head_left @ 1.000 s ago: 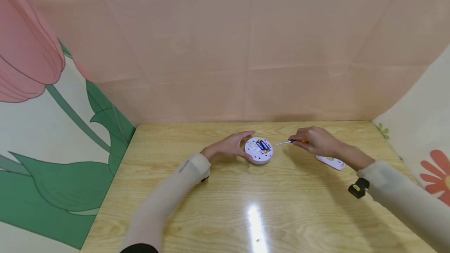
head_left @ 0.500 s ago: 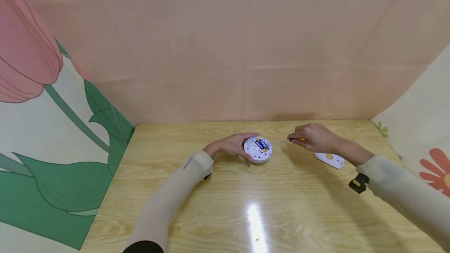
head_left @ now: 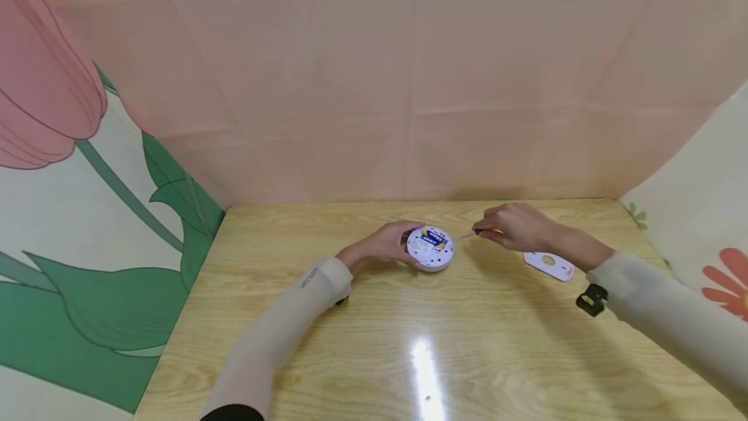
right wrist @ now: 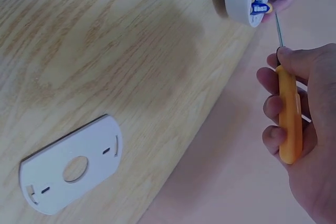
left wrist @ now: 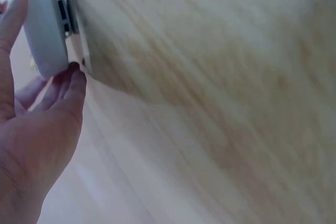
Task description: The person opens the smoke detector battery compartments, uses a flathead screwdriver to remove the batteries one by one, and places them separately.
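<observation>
A round white smoke detector (head_left: 426,258) is tilted up over the table, its battery side showing. My left hand (head_left: 386,243) grips its left edge between thumb and fingers; in the left wrist view the detector's side and a small dark-grey part (left wrist: 65,14) beneath it are visible. Blue-and-yellow batteries (right wrist: 260,8) sit in its back. My right hand (head_left: 520,226) holds a screwdriver (right wrist: 289,114) by its orange handle, with curled fingers and the thumb near the shaft. The metal tip points at the detector's right edge, close to the batteries.
A flat white mounting plate (right wrist: 102,156), with a round central hole and slots, lies on the wooden table (head_left: 467,343) just below the right forearm. A pinkish cloth (head_left: 327,115) hangs behind the table's far edge. Flower-patterned panels (head_left: 117,317) flank both sides.
My right hand has moved slightly left with the screwdriver, bringing its tip nearer the detector. The detector has turned a little in my left hand, its batteries now higher. The plate shows more fully.
</observation>
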`<state>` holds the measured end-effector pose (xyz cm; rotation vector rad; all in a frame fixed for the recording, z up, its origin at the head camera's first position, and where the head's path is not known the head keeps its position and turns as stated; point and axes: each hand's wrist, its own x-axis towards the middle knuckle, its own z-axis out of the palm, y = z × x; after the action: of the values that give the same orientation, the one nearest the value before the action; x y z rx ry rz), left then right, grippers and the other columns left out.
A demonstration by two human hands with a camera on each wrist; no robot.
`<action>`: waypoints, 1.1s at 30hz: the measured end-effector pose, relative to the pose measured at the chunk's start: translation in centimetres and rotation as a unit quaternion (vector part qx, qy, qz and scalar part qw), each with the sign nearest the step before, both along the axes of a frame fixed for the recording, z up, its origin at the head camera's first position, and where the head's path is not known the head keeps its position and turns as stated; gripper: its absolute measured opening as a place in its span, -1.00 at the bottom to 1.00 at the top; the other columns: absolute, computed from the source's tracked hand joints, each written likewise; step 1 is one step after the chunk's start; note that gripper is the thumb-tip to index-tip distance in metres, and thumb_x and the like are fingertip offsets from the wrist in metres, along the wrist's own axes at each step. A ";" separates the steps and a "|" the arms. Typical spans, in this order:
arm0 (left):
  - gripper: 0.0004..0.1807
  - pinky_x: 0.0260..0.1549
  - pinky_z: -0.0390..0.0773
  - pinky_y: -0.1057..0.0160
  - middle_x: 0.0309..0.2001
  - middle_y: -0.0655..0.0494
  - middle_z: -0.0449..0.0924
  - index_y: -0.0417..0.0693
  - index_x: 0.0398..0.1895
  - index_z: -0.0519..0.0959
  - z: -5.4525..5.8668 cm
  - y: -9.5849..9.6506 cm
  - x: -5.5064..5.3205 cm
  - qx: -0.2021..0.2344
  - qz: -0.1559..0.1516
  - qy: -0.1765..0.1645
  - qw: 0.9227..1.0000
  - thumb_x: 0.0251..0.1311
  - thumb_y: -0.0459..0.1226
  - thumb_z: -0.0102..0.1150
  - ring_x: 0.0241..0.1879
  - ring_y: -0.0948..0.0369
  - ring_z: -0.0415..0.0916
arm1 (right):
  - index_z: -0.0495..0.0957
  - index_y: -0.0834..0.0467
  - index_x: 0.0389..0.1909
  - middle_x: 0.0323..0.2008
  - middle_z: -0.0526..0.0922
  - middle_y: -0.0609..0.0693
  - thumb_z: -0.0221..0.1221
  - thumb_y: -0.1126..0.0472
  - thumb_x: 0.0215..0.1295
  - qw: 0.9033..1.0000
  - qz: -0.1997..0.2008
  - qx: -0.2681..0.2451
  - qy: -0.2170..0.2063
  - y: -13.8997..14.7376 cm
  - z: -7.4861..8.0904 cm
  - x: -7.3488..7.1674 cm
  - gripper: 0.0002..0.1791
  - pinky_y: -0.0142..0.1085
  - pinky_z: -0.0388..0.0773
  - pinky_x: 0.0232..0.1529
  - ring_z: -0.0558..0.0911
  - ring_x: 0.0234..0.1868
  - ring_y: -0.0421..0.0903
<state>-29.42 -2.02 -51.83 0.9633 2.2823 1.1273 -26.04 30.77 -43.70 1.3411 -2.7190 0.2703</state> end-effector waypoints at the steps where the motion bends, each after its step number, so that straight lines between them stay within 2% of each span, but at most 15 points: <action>1: 0.11 0.48 0.33 0.26 0.53 -0.13 0.37 -0.25 0.60 0.26 0.0 0.0 0.1 -0.001 0.004 0.008 1.000 0.00 -0.24 0.71 0.48 0.04 0.36 | 0.82 0.13 -0.08 -0.31 0.76 -0.14 0.41 0.29 0.34 1.000 0.000 0.004 0.000 -0.1 0.1 0.0 -0.83 -0.36 0.55 -0.50 0.63 -0.44 -0.33; 5: 0.12 0.51 0.29 0.18 0.51 -0.12 0.39 -0.24 0.59 0.29 0.0 0.1 0.5 -0.013 0.021 0.036 0.999 -0.02 -0.16 0.73 0.48 0.02 0.35 | 0.82 0.10 -0.09 -0.30 0.76 -0.14 0.39 0.27 0.36 1.000 -0.003 0.023 0.002 -0.5 0.3 -0.2 -0.84 -0.30 0.58 -0.49 0.69 -0.41 -0.26; 11: 0.12 0.48 0.35 0.17 0.45 -0.11 0.47 -0.22 0.54 0.37 -0.2 0.4 1.3 -0.011 0.061 0.054 0.997 -0.11 -0.10 0.77 0.43 0.04 0.43 | 0.82 0.10 -0.13 -0.30 0.78 -0.11 0.39 0.27 0.35 0.999 -0.001 0.040 0.006 -1.2 0.7 -0.4 -0.87 -0.33 0.52 -0.55 0.70 -0.41 -0.21; 15: 0.10 0.45 0.39 0.22 0.39 -0.09 0.55 -0.22 0.49 0.42 -0.3 0.8 1.9 0.001 0.086 0.064 0.994 -0.15 -0.11 0.80 0.38 0.07 0.49 | 0.82 0.11 -0.15 -0.30 0.79 -0.09 0.39 0.29 0.34 0.999 0.004 0.046 0.004 -1.7 1.0 -0.7 -0.88 -0.30 0.56 -0.52 0.71 -0.40 -0.21; 18: 0.08 0.38 0.46 0.26 0.34 -0.07 0.60 -0.23 0.46 0.43 -0.3 1.1 2.4 0.004 0.104 0.072 0.992 -0.18 -0.13 0.81 0.31 0.09 0.55 | 0.80 0.06 -0.24 -0.39 0.73 -0.14 0.38 0.29 0.35 0.998 0.011 0.053 0.009 -2.2 1.2 -0.9 -0.93 -0.29 0.52 -0.57 0.63 -0.48 -0.25; 20: 0.08 0.35 0.48 0.27 0.31 -0.08 0.62 -0.23 0.45 0.44 -0.3 1.3 2.6 0.004 0.114 0.078 0.990 -0.19 -0.13 0.81 0.28 0.08 0.58 | 0.75 0.00 -0.34 -0.48 0.65 -0.19 0.37 0.28 0.35 0.998 0.011 0.061 0.013 -2.5 1.3 -1.0 -0.89 -0.31 0.42 -0.62 0.53 -0.54 -0.29; 23: 0.07 0.32 0.50 0.28 0.28 -0.07 0.64 -0.22 0.44 0.45 -0.4 1.6 2.9 0.005 0.125 0.082 0.989 -0.21 -0.13 0.82 0.25 0.08 0.59 | 0.63 -0.09 -0.48 -0.56 0.52 -0.24 0.36 0.26 0.36 0.997 0.003 0.073 0.015 -2.8 1.4 -1.2 -0.76 -0.33 0.28 -0.67 0.38 -0.60 -0.31; 27: 0.07 0.31 0.50 0.28 0.28 -0.04 0.65 -0.19 0.44 0.46 -0.5 1.8 3.1 0.006 0.131 0.086 0.988 -0.21 -0.11 0.82 0.24 0.11 0.60 | 0.47 -0.12 -0.59 -0.59 0.44 -0.25 0.35 0.25 0.35 0.996 -0.004 0.086 0.017 -3.0 1.4 -1.3 -0.63 -0.31 0.23 -0.68 0.34 -0.61 -0.29; 33: 0.07 0.34 0.48 0.27 0.32 -0.01 0.63 -0.16 0.45 0.46 -0.7 1.8 3.1 0.000 0.133 0.098 0.986 -0.20 -0.08 0.81 0.28 0.12 0.57 | 0.47 -0.12 -0.60 -0.59 0.45 -0.24 0.36 0.23 0.34 0.995 -0.006 0.099 0.017 -3.3 1.4 -1.4 -0.63 -0.28 0.25 -0.69 0.36 -0.61 -0.26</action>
<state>-26.31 -0.24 -52.57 0.8177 2.6307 1.1838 -27.43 27.43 -42.29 1.3593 -2.7847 -0.0235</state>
